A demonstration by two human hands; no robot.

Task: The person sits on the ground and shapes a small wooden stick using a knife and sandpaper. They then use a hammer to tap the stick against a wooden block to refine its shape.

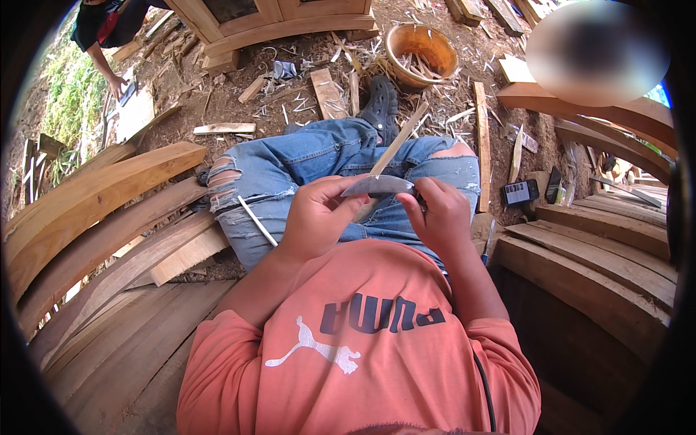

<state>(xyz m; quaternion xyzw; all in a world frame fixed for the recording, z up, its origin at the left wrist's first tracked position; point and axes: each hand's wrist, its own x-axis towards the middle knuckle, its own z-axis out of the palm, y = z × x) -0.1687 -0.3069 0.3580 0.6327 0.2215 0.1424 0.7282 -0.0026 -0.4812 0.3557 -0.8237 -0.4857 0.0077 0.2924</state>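
Observation:
Above my lap, my right hand (pixel 444 212) is closed round the handle end of a knife with a curved grey blade (pixel 380 186). The blade lies sideways and points at my left hand (pixel 319 216), whose thumb and fingers are pinched together near the tip. A thin pale wooden strip (pixel 400 141) rises away from me from behind the blade. Its near end is hidden by the blade and my left fingers, which appear to grip it. Across my left thigh, beside the forearm, rests another thin pale stick (pixel 257 221).
An orange bucket (pixel 391 52) with wood scraps stands ahead among shavings. Curved timbers (pixel 109 196) lie at left, stacked planks (pixel 602 250) at right. A phone (pixel 519 192) and a blue-handled tool (pixel 489 243) lie at right. Wooden furniture (pixel 290 36) stands ahead; another person's hand (pixel 116 85) is far left.

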